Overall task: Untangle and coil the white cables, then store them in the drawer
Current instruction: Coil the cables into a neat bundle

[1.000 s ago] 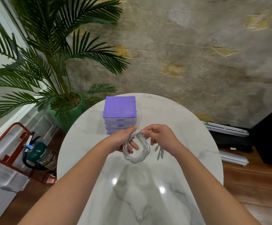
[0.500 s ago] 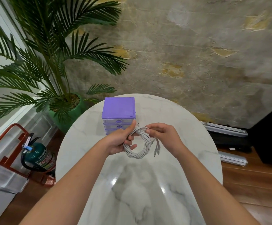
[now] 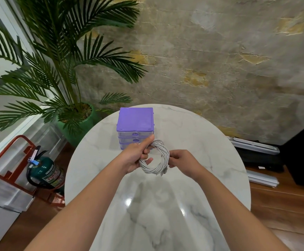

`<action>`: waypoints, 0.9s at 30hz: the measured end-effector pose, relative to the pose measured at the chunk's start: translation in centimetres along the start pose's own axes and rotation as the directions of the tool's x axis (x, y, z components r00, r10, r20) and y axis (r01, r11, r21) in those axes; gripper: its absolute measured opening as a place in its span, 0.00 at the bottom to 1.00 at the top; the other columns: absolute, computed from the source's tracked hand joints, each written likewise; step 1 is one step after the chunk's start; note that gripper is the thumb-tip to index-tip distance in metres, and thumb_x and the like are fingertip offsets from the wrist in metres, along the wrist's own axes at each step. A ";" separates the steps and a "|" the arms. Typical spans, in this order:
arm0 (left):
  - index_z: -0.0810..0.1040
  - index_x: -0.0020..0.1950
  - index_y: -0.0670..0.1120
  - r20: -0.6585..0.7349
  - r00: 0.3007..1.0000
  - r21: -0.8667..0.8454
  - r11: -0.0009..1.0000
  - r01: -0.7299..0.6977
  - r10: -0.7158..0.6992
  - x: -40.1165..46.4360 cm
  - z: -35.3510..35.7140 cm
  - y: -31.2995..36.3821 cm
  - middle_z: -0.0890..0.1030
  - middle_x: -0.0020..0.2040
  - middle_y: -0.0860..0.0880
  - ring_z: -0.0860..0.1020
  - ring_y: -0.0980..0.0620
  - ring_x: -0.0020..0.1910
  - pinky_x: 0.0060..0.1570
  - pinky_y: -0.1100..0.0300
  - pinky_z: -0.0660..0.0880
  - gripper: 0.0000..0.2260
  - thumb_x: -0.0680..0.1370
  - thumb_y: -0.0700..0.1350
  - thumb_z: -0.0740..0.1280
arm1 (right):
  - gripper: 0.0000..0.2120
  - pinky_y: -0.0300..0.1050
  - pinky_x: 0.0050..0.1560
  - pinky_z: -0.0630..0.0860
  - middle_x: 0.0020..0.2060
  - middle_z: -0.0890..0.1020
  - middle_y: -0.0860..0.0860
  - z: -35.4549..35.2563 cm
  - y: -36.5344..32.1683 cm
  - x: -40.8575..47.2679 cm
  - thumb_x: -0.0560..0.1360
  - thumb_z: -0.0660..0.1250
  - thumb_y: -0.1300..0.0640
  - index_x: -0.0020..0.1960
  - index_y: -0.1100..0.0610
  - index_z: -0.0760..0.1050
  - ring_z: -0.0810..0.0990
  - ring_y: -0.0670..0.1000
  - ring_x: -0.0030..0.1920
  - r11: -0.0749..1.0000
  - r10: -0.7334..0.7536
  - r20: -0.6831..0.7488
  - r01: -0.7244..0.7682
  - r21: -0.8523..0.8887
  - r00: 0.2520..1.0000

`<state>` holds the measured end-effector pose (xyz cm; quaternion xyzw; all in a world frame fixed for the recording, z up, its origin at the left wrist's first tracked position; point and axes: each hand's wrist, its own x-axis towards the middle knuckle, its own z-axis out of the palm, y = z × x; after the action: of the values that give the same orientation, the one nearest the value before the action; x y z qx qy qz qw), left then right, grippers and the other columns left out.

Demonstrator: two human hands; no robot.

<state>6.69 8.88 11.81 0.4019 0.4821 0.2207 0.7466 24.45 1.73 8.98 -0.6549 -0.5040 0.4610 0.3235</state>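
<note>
The left hand [image 3: 135,156] grips the white cable coil [image 3: 155,158]; the right hand [image 3: 182,163] pinches its side. The purple drawer box [image 3: 135,126] sits just behind, nearer the left hand

This looks like a lived-in room of a home or a small studio, not a workshop or lab. A round, glossy white marble surface [image 3: 211,142] stands on warm wooden plank flooring [image 3: 283,205]. Behind it rises a decorative wall [image 3: 220,60] of weathered grey plaster with yellowish patches. A tall palm plant [image 3: 60,57] grows from a green pot [image 3: 78,127] at the left, beside white panelled woodwork [image 3: 8,189]. A green fire extinguisher [image 3: 46,171] sits in a red metal stand [image 3: 11,156] on the floor. A small purple drawer unit [image 3: 135,120] rests on the surface.
</note>
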 end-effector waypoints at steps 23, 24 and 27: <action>0.77 0.41 0.51 0.038 0.994 0.031 0.994 -0.101 0.100 0.7 0.9 0.2 0.69 0.28 0.54 0.64 0.56 0.27 0.34 0.61 0.62 0.13 0.75 0.60 0.67 | 0.17 0.37 0.46 0.81 0.42 0.86 0.52 1.2 -0.6 -1.0 0.79 0.59 0.67 0.42 0.57 0.85 0.85 0.46 0.41 0.562 0.115 0.209 -0.237 0.793 0.971; 0.77 0.42 0.51 0.034 0.995 0.020 0.995 -0.096 0.095 0.7 0.9 0.2 0.69 0.28 0.55 0.64 0.57 0.27 0.34 0.61 0.62 0.13 0.75 0.60 0.67 | 0.17 0.38 0.46 0.81 0.42 0.86 0.51 1.3 -0.6 -1.1 0.79 0.60 0.66 0.42 0.56 0.86 0.85 0.46 0.42 0.570 0.106 0.221 -0.241 0.786 0.970; 0.77 0.43 0.51 0.032 0.997 -0.035 0.997 -0.074 0.075 0.6 0.8 0.2 0.69 0.28 0.54 0.64 0.57 0.27 0.32 0.62 0.61 0.13 0.75 0.61 0.68 | 0.13 0.38 0.44 0.80 0.43 0.85 0.50 1.4 -0.8 -1.5 0.78 0.63 0.61 0.43 0.53 0.86 0.83 0.46 0.42 0.580 0.104 0.234 -0.250 0.775 0.967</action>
<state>7.69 9.15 11.82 0.4106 0.4506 0.2500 0.7523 22.77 0.48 9.53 -0.4476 -0.2006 0.7194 0.4919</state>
